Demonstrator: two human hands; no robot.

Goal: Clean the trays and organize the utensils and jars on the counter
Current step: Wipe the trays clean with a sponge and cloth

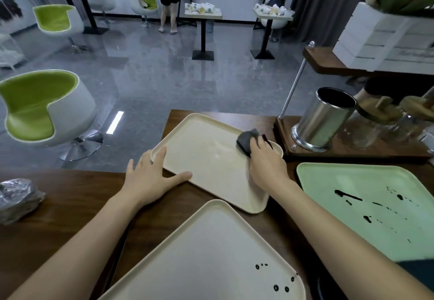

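A cream tray (206,159) lies at an angle on the dark wooden counter (77,196). My left hand (152,175) rests flat on the tray's near left rim, fingers spread. My right hand (265,161) grips a dark grey cloth (246,139) and presses it onto the tray's far right corner, where a dark smear shows. A second cream tray (206,252) with dark drops lies closest to me. A mint green tray (366,205) with dark streaks sits to the right. A steel utensil cylinder (321,119) and glass jars (366,128) stand on a wooden board.
A crumpled plastic bag (16,198) lies at the counter's left edge. A metal rod (293,81) rises from the wooden board and holds a shelf with a white crate (375,36). Beyond the counter are green chairs (42,109), small tables and a person standing.
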